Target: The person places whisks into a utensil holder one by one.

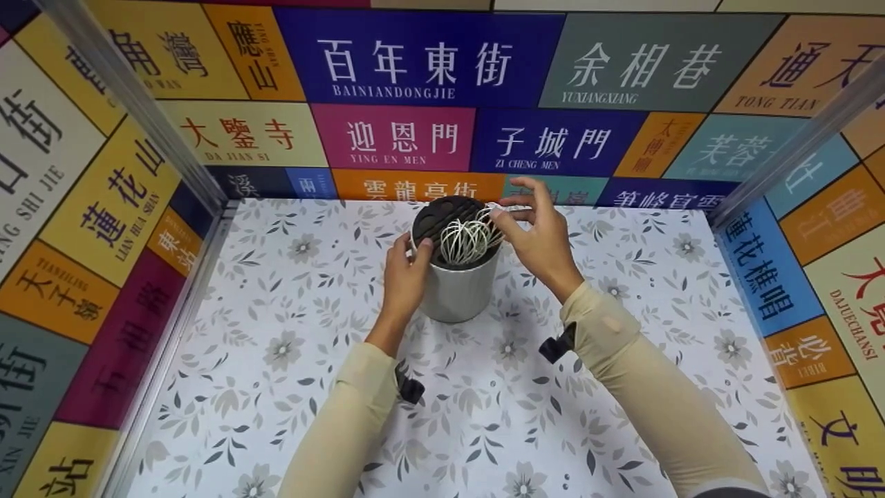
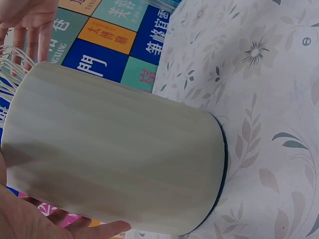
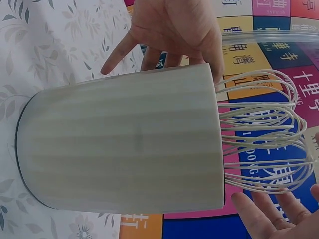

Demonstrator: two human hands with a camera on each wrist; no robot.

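Observation:
A pale grey-green utensil holder [image 1: 459, 294], shaped like a tall cylinder, stands upright with a dark slotted insert [image 1: 442, 213] in its mouth. Pale wire loops of whisk heads [image 1: 464, 242] stick out of the top, and their handles are hidden. My left hand [image 1: 406, 277] grips the holder's left side, thumb at the rim; in the right wrist view this hand [image 3: 174, 30] wraps the far wall. Beside the wires on the right is my right hand [image 1: 541, 238], its thumb near the loops. Its fingers look loosely spread in the right wrist view [image 3: 276, 216]; contact is unclear.
The holder rests on a white flower-patterned tabletop [image 1: 276, 415], near its back edge. Panels of coloured blocks with Chinese lettering stand at the back [image 1: 415, 62], left [image 1: 90, 242] and right [image 1: 816, 242]. A dark wrist camera [image 1: 559, 342] sits on the right sleeve.

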